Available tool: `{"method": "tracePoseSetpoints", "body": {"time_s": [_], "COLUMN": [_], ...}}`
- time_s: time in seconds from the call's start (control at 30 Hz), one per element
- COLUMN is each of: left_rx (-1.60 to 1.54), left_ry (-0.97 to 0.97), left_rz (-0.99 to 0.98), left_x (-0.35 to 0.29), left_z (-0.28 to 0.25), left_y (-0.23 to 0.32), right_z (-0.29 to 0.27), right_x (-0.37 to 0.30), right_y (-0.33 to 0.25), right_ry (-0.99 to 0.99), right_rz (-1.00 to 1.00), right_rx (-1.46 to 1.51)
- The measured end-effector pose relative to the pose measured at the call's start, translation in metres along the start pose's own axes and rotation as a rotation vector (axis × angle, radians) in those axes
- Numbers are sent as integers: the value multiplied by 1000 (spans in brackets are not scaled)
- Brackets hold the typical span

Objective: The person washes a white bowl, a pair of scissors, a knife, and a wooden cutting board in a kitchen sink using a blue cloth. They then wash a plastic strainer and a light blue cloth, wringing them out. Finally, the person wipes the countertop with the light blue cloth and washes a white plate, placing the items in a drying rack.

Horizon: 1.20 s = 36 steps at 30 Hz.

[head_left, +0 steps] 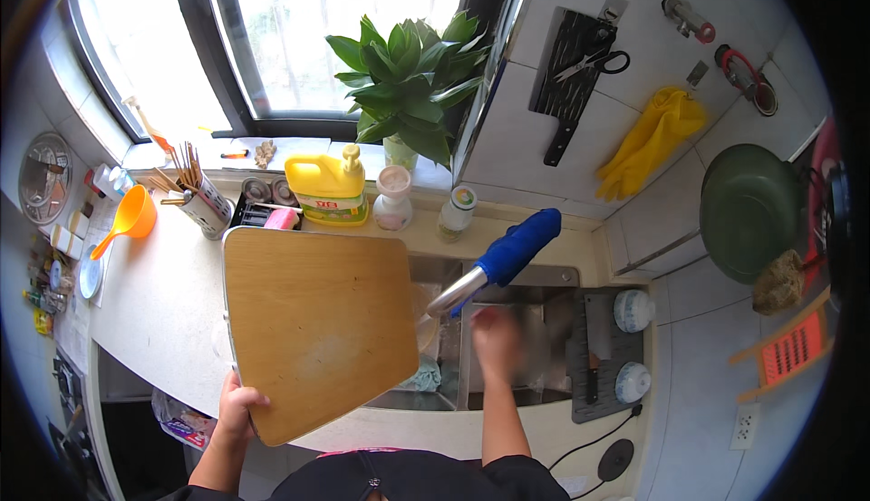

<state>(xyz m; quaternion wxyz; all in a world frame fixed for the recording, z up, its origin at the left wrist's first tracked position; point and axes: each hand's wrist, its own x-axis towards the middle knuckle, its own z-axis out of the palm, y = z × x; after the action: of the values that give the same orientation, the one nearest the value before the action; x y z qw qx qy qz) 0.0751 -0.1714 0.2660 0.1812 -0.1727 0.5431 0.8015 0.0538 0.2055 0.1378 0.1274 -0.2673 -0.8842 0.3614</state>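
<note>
My left hand grips a wooden cutting board by its near left edge, thumb on the face. The board is tilted up over the counter and covers the left part of the sink. My right hand is over the right basin of the steel sink, smeared by motion; its fingers cannot be made out. Just beyond it is the faucet, wrapped at its upper end in a blue cloth cover. A pale teal cloth lies in the left basin, partly hidden by the board.
Behind the board stand a yellow detergent jug, a white vase-shaped container and a jar. Right of the sink, a grey mat holds a cleaver, a knife and bowls. An orange ladle lies left.
</note>
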Motion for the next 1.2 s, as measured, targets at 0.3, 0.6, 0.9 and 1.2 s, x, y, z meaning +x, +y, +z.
{"method": "tracePoseSetpoints", "body": {"time_s": [0.3, 0.6, 0.9, 1.2], "left_rx": [-99, -174, -177, -169], "left_ry": [37, 116, 208, 225], "left_rz": [120, 194, 214, 220], "left_x": [-14, -39, -50, -42], "left_z": [9, 20, 23, 30], "left_y": [-13, -13, -10, -11], "right_z": [-84, 40, 27, 3], "right_x": [79, 150, 193, 226], "right_y": [-62, 85, 102, 92], "right_ry": [67, 173, 5, -367], "right_rz": [22, 53, -244, -132], "right_rx": [691, 938, 288, 466]}}
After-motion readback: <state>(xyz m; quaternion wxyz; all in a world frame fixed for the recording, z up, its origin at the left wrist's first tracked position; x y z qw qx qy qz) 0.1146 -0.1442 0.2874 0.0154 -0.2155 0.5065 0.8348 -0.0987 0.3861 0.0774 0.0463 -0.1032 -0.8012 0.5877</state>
